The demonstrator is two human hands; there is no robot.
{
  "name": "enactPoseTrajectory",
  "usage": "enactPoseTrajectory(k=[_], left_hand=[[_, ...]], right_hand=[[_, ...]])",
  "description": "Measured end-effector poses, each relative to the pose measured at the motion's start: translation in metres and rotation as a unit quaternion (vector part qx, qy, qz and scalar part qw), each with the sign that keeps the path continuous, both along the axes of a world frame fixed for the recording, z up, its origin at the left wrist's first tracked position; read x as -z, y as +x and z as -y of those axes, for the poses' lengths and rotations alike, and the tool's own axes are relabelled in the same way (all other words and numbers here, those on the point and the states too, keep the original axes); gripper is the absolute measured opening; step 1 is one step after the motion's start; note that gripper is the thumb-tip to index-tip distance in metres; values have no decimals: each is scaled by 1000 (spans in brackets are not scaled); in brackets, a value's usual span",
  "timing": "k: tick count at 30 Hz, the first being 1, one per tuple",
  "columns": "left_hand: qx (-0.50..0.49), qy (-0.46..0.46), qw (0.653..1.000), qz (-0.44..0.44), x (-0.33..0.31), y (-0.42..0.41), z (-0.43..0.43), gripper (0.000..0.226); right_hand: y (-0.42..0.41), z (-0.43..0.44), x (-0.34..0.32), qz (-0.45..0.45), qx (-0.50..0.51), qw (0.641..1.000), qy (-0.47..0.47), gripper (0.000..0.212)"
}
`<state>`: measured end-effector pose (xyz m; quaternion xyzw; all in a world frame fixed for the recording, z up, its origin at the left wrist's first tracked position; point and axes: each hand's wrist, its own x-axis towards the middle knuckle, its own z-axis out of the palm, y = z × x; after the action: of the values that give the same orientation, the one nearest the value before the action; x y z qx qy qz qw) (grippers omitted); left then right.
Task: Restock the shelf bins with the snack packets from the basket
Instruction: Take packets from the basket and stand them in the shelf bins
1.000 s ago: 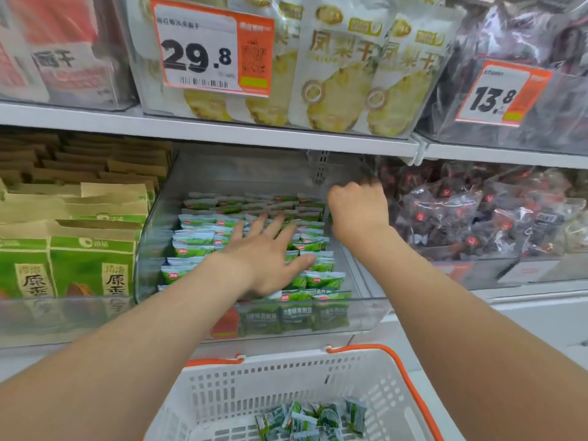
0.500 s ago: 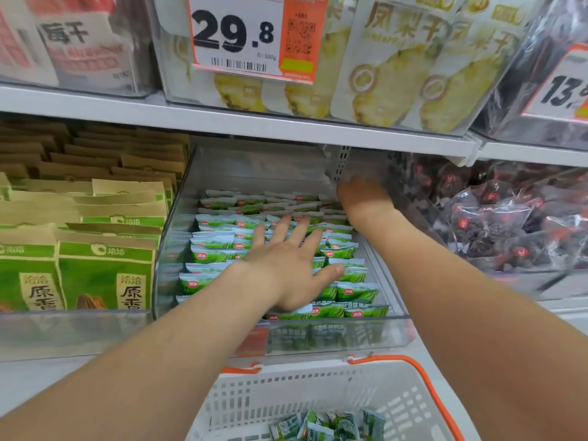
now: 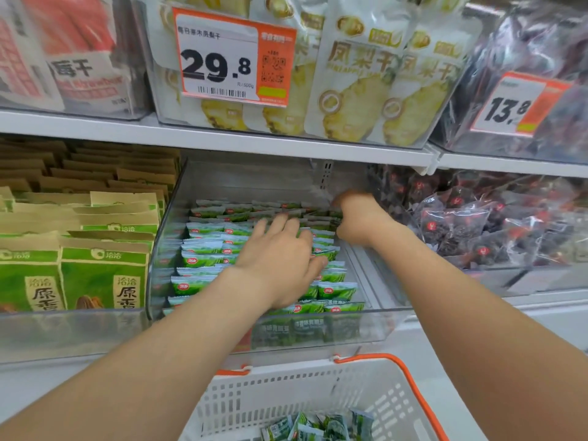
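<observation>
Small green-and-white snack packets (image 3: pixel 203 249) lie in rows in a clear shelf bin (image 3: pixel 375 329) on the middle shelf. My left hand (image 3: pixel 280 259) rests flat on the middle rows with its fingers straight and spread. My right hand (image 3: pixel 359 218) is at the bin's back right corner, fingers curled down onto the packets of the rear row; its fingertips are hidden. Below, a white basket (image 3: pixel 286 374) with an orange handle holds several more green packets (image 3: pixel 318 428) at its bottom.
Green and tan paper bags (image 3: pixel 101 275) fill the bin to the left. Dark clear-wrapped snacks (image 3: pixel 477 224) fill the bin to the right. The upper shelf edge (image 3: pixel 222 138) hangs just above the bin, with pineapple bags and a 29.8 price tag (image 3: pixel 229 58).
My right hand has moved deeper toward the bin's back right corner. My left hand slid a little farther back over the packet rows. The view has shifted closer to the shelf.
</observation>
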<state>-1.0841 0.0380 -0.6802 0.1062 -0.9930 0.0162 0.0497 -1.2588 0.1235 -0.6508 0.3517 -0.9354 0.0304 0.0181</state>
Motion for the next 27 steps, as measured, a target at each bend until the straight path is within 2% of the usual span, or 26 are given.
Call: enactPoseTrajectory(k=[3,5,8,11,14,15,17,20,22,24,27], left_hand=[[17,33,996,-81,-9,8,-14,48],[31,67,990,-117,-12,16,-24,40],[61,79,980,-172,-19,30,-41,23],[124,19,967,-223,-24,45,-61,9],[177,-71,954,-229,-19,57,-85,13],[200,-84,951,-220,-13,61,-93,15],[243,-93,954,-146,3,67,-104,23],[263,-103,958,45,28,73,-109,13],[257,-99,951,138,40,73,-109,14],[251,-93,941,208,52,70,-108,20],[253,-85,927,263,71,62,-100,19]], right_hand=[[21,-28,-5,28,5,992,-119,40],[37,-46,-3,6,-7,981,-196,41],[71,-73,3,-34,-36,953,-300,30],[106,-102,19,-127,-54,909,-392,19],[124,-136,50,-211,-95,875,-425,15],[127,-148,64,-232,-123,874,-409,14],[128,-168,95,-234,-160,887,-364,15],[122,-192,153,-178,-163,936,-257,15],[118,-203,192,-133,-159,966,-153,17],[116,-208,224,-87,-171,981,-8,14],[122,-206,262,5,-150,963,223,27]])
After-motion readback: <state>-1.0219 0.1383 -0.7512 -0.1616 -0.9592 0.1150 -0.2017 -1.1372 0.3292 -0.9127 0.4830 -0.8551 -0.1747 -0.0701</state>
